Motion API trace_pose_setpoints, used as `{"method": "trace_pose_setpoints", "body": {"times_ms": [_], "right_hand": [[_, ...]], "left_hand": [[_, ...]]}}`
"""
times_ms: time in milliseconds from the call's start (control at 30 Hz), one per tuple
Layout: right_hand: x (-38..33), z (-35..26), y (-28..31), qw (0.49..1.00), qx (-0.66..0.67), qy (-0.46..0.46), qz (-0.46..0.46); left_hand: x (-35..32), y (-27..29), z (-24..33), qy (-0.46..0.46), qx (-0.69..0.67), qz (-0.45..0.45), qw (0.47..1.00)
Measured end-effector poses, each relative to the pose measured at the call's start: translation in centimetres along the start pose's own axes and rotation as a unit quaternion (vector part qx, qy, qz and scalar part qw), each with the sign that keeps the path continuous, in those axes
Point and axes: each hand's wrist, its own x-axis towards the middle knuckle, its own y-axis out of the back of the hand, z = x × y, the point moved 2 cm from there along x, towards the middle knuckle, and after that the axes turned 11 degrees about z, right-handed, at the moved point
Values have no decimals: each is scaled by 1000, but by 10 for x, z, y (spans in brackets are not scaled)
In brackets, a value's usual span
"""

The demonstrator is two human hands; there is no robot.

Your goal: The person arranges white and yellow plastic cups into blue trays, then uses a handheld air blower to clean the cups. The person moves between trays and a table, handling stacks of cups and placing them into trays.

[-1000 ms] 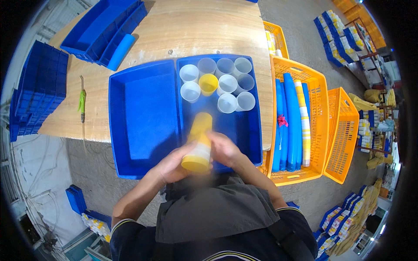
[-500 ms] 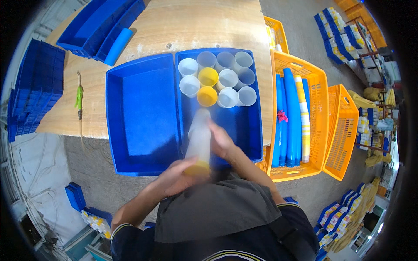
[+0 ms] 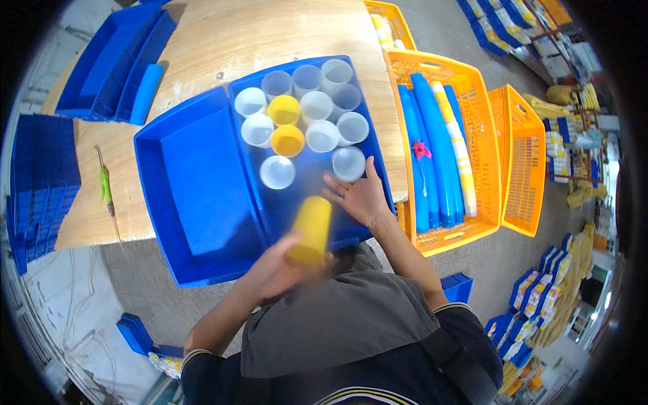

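My left hand (image 3: 278, 266) is closed around the lower part of a yellow cup (image 3: 313, 226), which is smeared by motion. That cup is tilted over the near edge of the right blue tray (image 3: 368, 233). Fingers spread, my right hand (image 3: 363, 197) is beside the nearest right white cup (image 3: 347, 164); whether it touches the cup, I cannot tell. Another white cup (image 3: 277, 172) stands at the near left of the group. Behind them are several translucent white cups (image 3: 316, 106) and two yellow cups (image 3: 287, 140), all upright with mouths up.
Left of the cups is a second blue tray (image 3: 196, 196) with a bare bottom. A green-handled tool (image 3: 105, 183) lies on the wooden table (image 3: 202, 40). Long blue rolls (image 3: 435, 145) lie in a yellow crate (image 3: 476, 81) at the right. Stacked blue bins (image 3: 44, 189) stand far left.
Two more white cups now stand in the tray. My hands have moved apart; the pale stack between them is gone, and a yellow cup is in my left hand. The view has turned slightly.
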Motion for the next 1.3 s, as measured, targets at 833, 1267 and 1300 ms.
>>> {"method": "trace_pose_setpoints", "body": {"times_ms": [833, 1267, 1300], "right_hand": [[67, -284, 489, 517, -666, 220, 490], [42, -288, 406, 585, -590, 333, 446], [43, -288, 397, 575, -590, 357, 440]], "left_hand": [[116, -49, 0, -197, -121, 229, 946], [114, -49, -18, -277, -50, 251, 926], [115, -52, -18, -273, -39, 252, 927]]}}
